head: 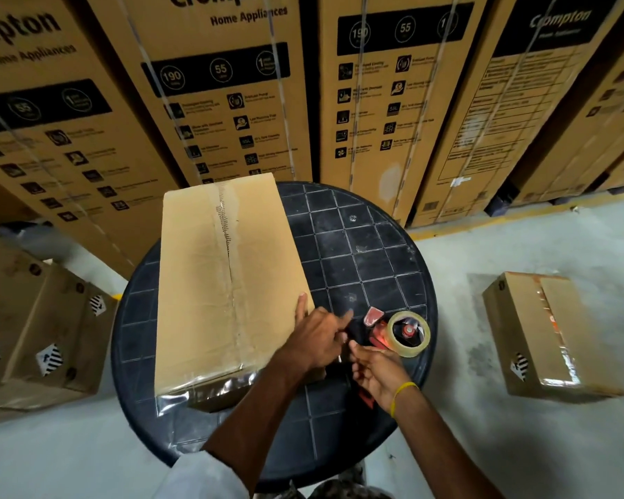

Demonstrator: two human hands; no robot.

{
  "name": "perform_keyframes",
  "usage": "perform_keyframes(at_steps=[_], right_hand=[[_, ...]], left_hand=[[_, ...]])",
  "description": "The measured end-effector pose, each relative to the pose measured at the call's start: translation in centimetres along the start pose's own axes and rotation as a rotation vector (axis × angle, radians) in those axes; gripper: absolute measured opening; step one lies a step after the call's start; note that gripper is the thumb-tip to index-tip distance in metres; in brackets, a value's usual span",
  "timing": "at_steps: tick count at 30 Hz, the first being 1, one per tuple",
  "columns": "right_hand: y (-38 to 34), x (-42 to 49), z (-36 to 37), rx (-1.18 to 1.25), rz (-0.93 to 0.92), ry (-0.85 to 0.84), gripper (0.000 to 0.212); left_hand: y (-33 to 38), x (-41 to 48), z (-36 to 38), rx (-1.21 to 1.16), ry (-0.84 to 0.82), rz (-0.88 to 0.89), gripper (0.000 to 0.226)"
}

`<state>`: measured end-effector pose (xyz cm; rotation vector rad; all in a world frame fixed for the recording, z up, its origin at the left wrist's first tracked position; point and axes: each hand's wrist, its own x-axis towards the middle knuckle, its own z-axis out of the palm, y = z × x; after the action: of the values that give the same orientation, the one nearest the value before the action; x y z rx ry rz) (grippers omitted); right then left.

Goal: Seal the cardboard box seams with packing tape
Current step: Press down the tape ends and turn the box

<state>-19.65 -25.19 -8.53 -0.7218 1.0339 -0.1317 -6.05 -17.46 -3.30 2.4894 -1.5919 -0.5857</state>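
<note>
Cardboard box (209, 282) is lying just left of both hands on the tabletop (368, 253), seam running away from the person. Left hand (317, 334) is resting spread on its near right corner; right hand (373, 369) is loosely curled, touching the tape dispenser (400, 331) beside it, grip unclear.

My left hand (316, 338) covers the box's (209, 282) near right corner, and the tape gun's (393, 333) handle is mostly hidden under my right hand (375, 369).
</note>
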Motion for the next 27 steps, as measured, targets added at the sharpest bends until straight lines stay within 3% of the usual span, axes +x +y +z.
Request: perform_keyframes(at_steps=[4,6,8,11,17,20,27], right_hand=[[0.3,0.7,0.5,-0.053,0.02,0.028,0.008],[0.6,0.8,0.4,-0.052,0.048,0.006,0.007],[0.7,0.9,0.4,-0.051,0.072,-0.012,0.004],[1.0,1.1,0.8,-0.037,0.098,-0.019,0.014],[1.8,1.7,1.9,0.037,0.212,-0.068,0.02],[2.0,2.1,2.0,0.08,0.233,-0.064,0.022],[3.0,2.2,3.2,0.033,0.263,-0.057,0.02]], left_hand=[[-0.3,-0.9,-0.7,-0.147,-0.02,0.027,0.087],[-0.4,-2.3,-0.9,-0.221,0.075,0.031,0.101],[-1.1,-4.6,-0.3,-0.139,0.239,0.054,0.11],[-2.6,-8.3,1.6,0.025,0.34,0.063,0.099],[-3.1,-9.6,3.1,0.088,0.586,0.042,0.051],[-3.2,-9.6,3.5,0.065,0.567,0.013,0.03],[-3.3,-9.7,3.5,-0.04,0.397,-0.045,0.04]])
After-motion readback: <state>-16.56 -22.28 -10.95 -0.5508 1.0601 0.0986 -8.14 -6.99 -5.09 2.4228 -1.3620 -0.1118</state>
